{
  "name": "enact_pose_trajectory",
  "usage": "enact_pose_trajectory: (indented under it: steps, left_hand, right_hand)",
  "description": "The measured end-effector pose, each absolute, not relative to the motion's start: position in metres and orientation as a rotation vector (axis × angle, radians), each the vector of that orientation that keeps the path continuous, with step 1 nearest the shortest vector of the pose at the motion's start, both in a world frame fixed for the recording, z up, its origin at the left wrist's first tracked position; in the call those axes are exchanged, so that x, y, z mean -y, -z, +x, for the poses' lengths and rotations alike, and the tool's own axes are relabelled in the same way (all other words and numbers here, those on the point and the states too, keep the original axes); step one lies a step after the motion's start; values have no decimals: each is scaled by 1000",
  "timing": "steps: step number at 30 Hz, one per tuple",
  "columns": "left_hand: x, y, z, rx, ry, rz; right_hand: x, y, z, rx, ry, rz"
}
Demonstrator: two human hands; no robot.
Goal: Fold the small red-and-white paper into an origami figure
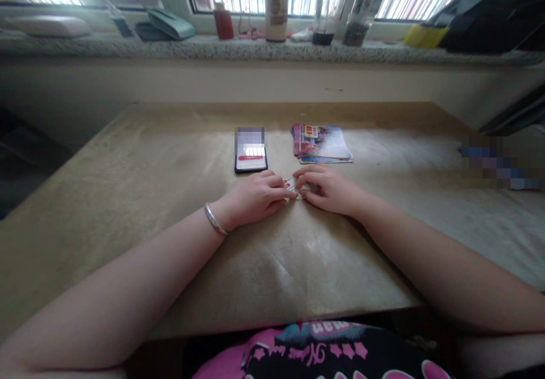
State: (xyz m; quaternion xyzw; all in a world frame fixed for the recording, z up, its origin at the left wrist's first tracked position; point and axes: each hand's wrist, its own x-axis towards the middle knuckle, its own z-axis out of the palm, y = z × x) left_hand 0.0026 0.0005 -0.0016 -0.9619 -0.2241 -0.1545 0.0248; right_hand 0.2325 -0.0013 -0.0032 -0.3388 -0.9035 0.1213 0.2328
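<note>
A small white piece of folded paper (292, 184) lies on the table between my two hands, mostly hidden by fingers. From the left, my left hand (263, 196) grips its near edge, index finger stretched along it; a silver bangle (215, 219) circles that wrist. My right hand (326, 188) has curled fingers pressing and pinching the paper's right side. Just beyond the left hand is a phone (250, 167) in a dark case, its screen lit. Past the right hand sits a stack of colourful printed leaflets (323, 142).
A tan cloth (191, 146) covers the table. At the back, a stone windowsill (238, 49) carries a red bottle (223, 22), a tall cylinder (276, 9), a clear jar (361, 18) and a green pouch (170, 24). A dark bag (494, 12) stands at the sill's right.
</note>
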Motion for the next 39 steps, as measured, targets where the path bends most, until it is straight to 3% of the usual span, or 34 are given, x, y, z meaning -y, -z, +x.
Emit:
enact_pose_trajectory:
  steps: [7,15,39]
  left_hand:
    - [2,1,4,729,477,-3013]
    - [5,2,8,958,561,-2996]
    - [10,-1,13,1256,512,-2864]
  right_hand:
    - [2,4,230,2437,-261,-1210]
    - [6,1,226,2307,-503,-1505]
    - [8,3,220,2212,-674,-1504]
